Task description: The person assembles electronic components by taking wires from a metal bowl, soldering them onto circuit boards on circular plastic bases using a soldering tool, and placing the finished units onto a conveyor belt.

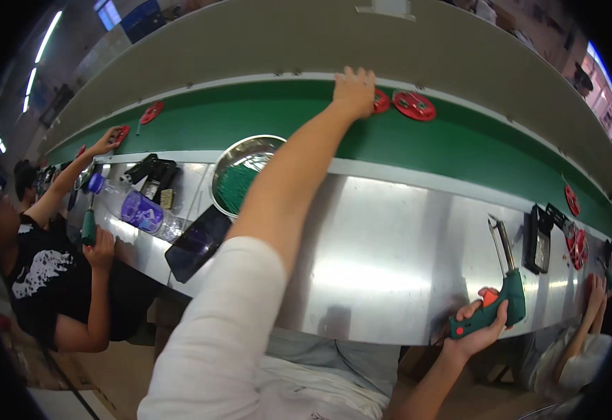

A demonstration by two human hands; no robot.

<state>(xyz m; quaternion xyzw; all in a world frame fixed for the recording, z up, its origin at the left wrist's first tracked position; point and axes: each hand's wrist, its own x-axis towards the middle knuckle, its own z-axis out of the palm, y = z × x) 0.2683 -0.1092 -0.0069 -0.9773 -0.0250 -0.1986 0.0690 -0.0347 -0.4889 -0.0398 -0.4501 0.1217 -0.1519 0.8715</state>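
Observation:
My left hand reaches across the green conveyor belt to its far edge, palm down with the fingers apart. Right beside it lies a round red part, partly hidden by the hand; whether they touch I cannot tell. Another round red part with small metal pieces on it sits just to the right. My right hand is closed round the green handle of a soldering gun with an orange trigger. Its metal tip and thin side tube point up, away from me, over the steel table.
Left of my arm stand a steel bowl of green thin pieces, a dark phone-like slab and a plastic bottle. A black holder stands right of the soldering gun. Co-workers sit on both sides; the left one also reaches to the belt.

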